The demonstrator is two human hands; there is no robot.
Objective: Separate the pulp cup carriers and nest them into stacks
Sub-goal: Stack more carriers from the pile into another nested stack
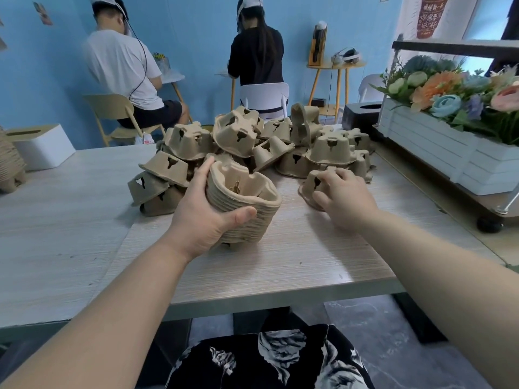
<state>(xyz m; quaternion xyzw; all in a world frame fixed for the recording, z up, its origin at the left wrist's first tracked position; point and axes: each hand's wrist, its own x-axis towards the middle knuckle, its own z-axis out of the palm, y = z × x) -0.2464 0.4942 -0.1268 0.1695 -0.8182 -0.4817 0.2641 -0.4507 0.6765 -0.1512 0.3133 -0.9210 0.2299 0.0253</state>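
Note:
A nested stack of brown pulp cup carriers (247, 209) sits open side up at the middle of the wooden table (295, 262). My left hand (202, 217) grips this stack, thumb across its near wall and fingers behind it. To its right lies a single upturned carrier (311, 183), and my right hand (344, 197) holds it from above with curled fingers. Behind both hands spreads a loose pile of several carriers (252, 144), most lying upside down and overlapping.
A white planter box of artificial flowers (438, 147) stands along the table's right side, a black tissue box (362, 113) behind it. A white tissue box (42, 147) and another carrier stack (8, 164) sit far left. Two people sit at the back, facing away.

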